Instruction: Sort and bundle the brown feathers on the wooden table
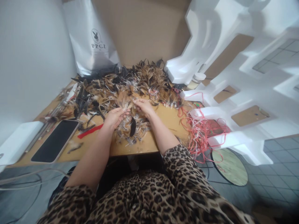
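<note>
Between my hands, over the near side of the heap, is a small bunch of brown feathers (123, 99). My left hand (116, 117) is closed, with thumb and fingers pinching the bunch by its lower end. My right hand (144, 107) sits just to the right, its thumb and forefinger pinched together at the edge of the same bunch; whatever is in that pinch is too small to make out. A large heap of brown and black feathers (149, 76) spreads behind both hands. Loose feather bits and a dark feather (133, 126) lie just below them.
A phone (56, 141), a white box (18, 140) and a red strip (90, 131) lie on the left. Tangled red strings (203, 130) hang over the right edge by white foam pieces (233, 137). A silvery bag (93, 37) stands behind, with a white-capped jar (197, 80) at back right.
</note>
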A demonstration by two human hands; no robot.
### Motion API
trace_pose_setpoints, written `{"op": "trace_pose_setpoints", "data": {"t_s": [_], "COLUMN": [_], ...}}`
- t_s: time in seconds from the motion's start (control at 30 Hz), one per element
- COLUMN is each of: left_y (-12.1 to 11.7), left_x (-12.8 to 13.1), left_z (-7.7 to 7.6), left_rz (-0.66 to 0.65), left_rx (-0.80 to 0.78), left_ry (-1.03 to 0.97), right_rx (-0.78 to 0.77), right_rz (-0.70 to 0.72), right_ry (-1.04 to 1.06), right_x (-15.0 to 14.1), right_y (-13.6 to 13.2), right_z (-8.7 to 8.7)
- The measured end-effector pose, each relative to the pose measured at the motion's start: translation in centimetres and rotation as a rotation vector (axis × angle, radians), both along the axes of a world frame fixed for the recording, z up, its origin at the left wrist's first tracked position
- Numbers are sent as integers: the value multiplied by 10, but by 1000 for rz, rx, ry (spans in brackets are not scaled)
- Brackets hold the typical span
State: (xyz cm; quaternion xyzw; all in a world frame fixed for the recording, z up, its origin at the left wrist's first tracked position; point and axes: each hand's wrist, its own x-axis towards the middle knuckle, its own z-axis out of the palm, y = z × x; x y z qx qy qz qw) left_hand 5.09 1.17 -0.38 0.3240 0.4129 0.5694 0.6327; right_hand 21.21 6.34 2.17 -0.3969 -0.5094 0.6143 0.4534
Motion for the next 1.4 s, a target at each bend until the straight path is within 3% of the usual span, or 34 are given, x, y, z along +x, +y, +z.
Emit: {"op": "trace_pose_setpoints", "data": {"t_s": [0.3,0.5,0.67,1.13,1.4], "left_y": [1,0,-1,-3,-5], "left_x": [-1,3,3,5,7], "left_z": [4,2,2,5,5], "left_rz": [143,105,71,7,-35], "left_rx": [54,59,50,-27,-2], "left_ry": [-93,-49,-44,38,109], "right_rx": [71,138,97,256,268], "right_rz": [-14,44,-3,-22,-16], "right_ry": [-154,-69,-51,-238,-267], "right_x": [-5,-17,-18,-12,-15], "right_y": [-7,-15,-16,-10,-11], "right_z": [4,-2,0,-5,-5]}}
